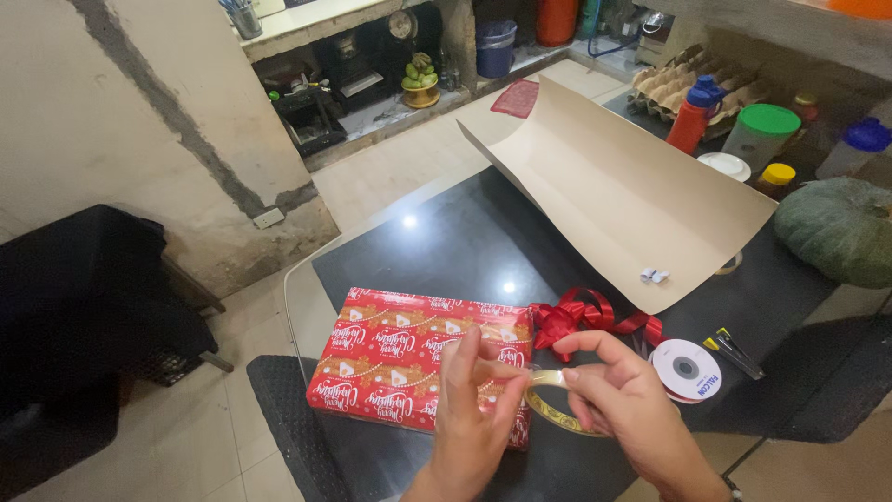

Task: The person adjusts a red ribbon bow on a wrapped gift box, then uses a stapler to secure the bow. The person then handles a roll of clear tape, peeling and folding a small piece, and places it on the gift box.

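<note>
A box wrapped in red patterned gift paper [400,358] lies on the black glass table [465,242] near its front edge. Both hands hover over the box's right end. My right hand [618,400] holds a roll of clear yellowish tape [553,409]. My left hand [474,409] pinches the tape's free end [506,376], drawn out a little from the roll. A red ribbon bow [581,316] rests on the table just behind the hands, next to the box's far right corner.
A curled sheet of beige paper [613,195] lies across the table behind. A white ribbon spool [686,369] and a small dark tool [739,353] sit at right. Bottles, jars, an egg tray and a green pumpkin [836,228] stand at far right. A black chair [84,288] stands at left.
</note>
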